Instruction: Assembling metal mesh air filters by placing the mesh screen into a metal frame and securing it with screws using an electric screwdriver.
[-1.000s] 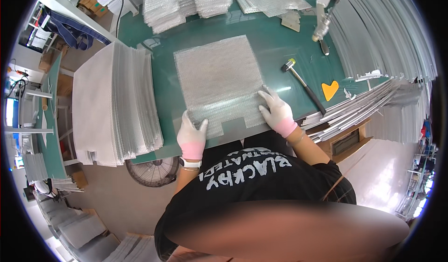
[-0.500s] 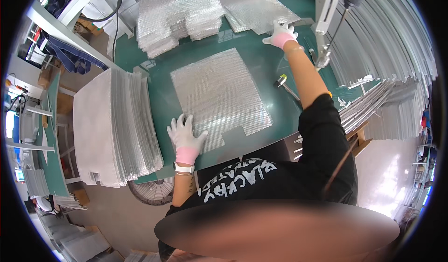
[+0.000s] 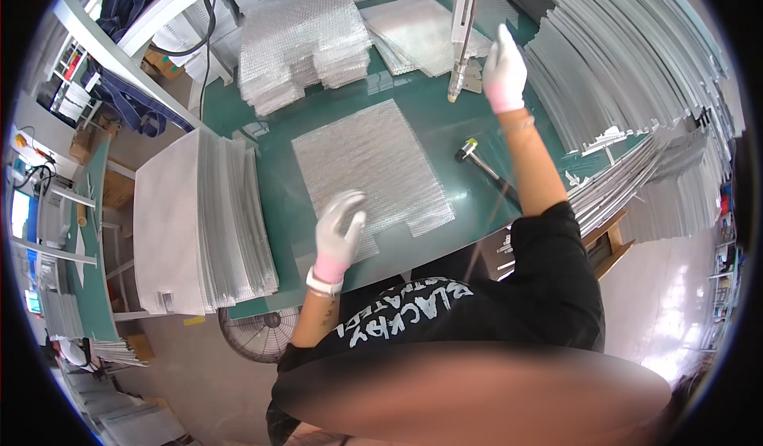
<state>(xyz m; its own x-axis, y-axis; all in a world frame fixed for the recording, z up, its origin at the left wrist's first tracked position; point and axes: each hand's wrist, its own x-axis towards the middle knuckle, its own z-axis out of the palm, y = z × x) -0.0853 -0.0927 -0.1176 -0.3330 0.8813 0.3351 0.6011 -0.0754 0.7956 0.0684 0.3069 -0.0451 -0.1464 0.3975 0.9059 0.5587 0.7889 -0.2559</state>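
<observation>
Lying flat in the head view is a silvery-grey, finely textured sheet with a notch in its near edge (image 3: 369, 164), set on the green surface (image 3: 276, 168) right before the person, probably so that both arms can get at its sides. The white-gloved left hand with a pink cuff (image 3: 338, 235) is at its near left part, thumb and fingers curved and spread apart, pinching nothing visible; whether it touches the sheet, I cannot tell. The matching gloved right hand (image 3: 505, 69) is raised beside the upright metal rod with a pale tip (image 3: 459, 69), fingers straight and close together, with nothing seen in it. A mallet with a yellow-ended head and a dark handle (image 3: 486, 167) lies right of the sheet, partly behind the right forearm, likely placed there for easy reach. Tall, pale stacked sheets (image 3: 171, 216) stand at the left, while a thick silvery notched pile (image 3: 302, 45) and a lower fanned pile (image 3: 417, 29) rest at the back, presumably to keep the middle free for handling
</observation>
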